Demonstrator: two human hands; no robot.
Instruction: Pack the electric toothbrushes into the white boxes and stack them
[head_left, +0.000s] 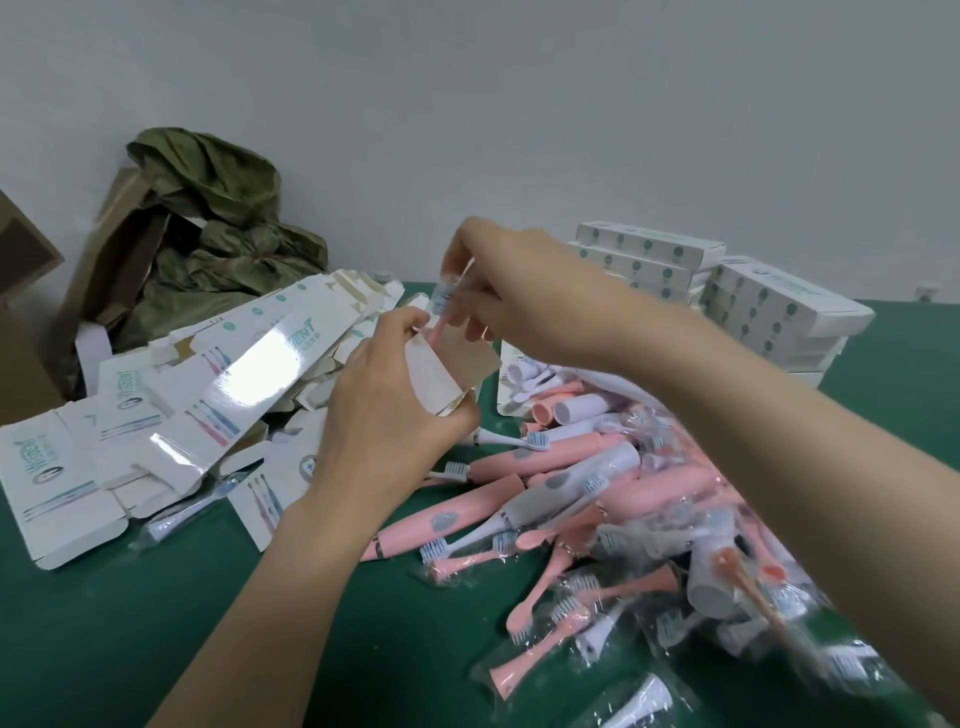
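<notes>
An open white box (441, 371) is gripped in the curled left hand (384, 421), while a wrapped pink brush head (441, 302) is pinched at its mouth by the right hand (514, 296).

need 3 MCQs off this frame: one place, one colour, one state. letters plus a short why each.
1. Where do the stacked packed boxes stand?
A. near left corner
B. far right of the table
C. inside the brown carton

2. What colour is the table top?
A. grey
B. brown
C. green

3. The white box in the left hand is:
A. open at its upper end
B. taped shut
C. flattened

Key: 1 B, they stand beyond the toothbrush pile; 2 C, green shows all around the goods; 3 A, the right hand feeds a pink toothbrush into its open end.
</notes>
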